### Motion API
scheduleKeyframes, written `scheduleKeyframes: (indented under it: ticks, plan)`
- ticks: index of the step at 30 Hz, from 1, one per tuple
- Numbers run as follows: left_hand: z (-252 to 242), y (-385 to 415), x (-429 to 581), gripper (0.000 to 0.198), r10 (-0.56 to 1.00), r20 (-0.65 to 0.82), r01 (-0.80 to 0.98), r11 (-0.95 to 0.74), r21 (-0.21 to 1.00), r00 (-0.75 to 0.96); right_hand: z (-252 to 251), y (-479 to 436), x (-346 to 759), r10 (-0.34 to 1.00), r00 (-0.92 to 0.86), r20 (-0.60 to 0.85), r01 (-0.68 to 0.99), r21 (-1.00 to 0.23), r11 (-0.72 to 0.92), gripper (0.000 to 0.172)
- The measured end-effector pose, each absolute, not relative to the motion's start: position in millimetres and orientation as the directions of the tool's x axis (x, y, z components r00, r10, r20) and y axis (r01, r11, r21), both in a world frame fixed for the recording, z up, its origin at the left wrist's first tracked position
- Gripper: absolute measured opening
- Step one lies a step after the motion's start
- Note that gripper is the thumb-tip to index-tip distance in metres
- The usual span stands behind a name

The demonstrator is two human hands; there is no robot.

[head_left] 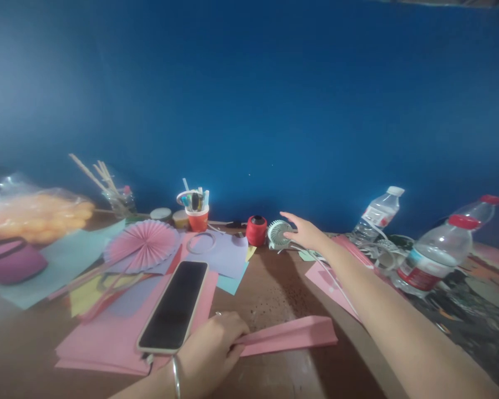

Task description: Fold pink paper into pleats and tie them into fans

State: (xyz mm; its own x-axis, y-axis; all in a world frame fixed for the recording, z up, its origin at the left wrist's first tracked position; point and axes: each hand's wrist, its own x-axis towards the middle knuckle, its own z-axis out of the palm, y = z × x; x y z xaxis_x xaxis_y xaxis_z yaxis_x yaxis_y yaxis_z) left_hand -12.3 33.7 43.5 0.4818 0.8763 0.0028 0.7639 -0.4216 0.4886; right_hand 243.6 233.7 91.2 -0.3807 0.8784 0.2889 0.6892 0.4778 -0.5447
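Two hands are at work over a brown table point(274, 299) strewn with coloured paper, in front of a deep blue wall point(249, 100) that fills the upper half of the frame. At the bottom centre the left hand point(210, 354), a thin bangle at its wrist, has its fingers curled shut on the left end of a folded pink paper point(289, 335). This is a long narrow wedge that lies flat on the table and stretches toward the right. Just left of that hand a phone point(174, 305) with a dark screen lies face up on a stack of pink sheets point(103, 343). The right hand point(305, 233) reaches from the lower right up to the middle of the frame, palm down, fingers stretched out and holding nothing. Its fingertips are at the right rim of a small white fan point(276, 233); whether they touch it cannot be told. Just left of the fan stands a red spool point(256, 230), and farther left an orange cup point(198, 219) full of pens. A pink pleated rosette point(143, 244) lies at the middle left, with a glass jar point(120, 202) of wooden sticks behind it. At the left edge sits a clear bag point(33, 213) of orange things. At the right a white-capped bottle point(378, 213) and a red-capped bottle point(436, 252) lean tilted.
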Motion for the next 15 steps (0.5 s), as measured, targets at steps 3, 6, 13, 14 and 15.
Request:
scheduleKeyframes:
  ticks: [3,6,13,14,15]
  plan:
    - [44.7,33.2,-11.2,0.016,0.881,0.004,0.771,-0.416,0.482,0.473,100.9,193.0,224.2,0.833,-0.279,0.477,0.72,-0.471,0.51,0.049]
    - [43.2,33.7,-10.1,0.017,0.881,0.006,0.777,-0.421,0.468,0.474,100.3,126.5,194.9,0.758,-0.364,0.542,0.671,-0.412,0.617,0.024]
    - [51.2,31.2,-4.7,0.018,0.869,0.111,0.847,-0.494,0.196,0.481,44.8,35.4,170.9,0.809,-0.533,0.247,0.699,-0.411,0.585,0.017]
    - [53.0,29.2,-3.9,0.016,0.858,0.133,0.845,-0.512,0.151,0.496,37.7,36.3,172.6,0.825,-0.514,0.236,0.711,-0.421,0.563,0.017]
    - [53.7,26.4,-3.3,0.015,0.849,0.148,0.844,-0.525,0.113,0.508,32.4,38.6,174.2,0.839,-0.492,0.232,0.719,-0.435,0.542,0.017]
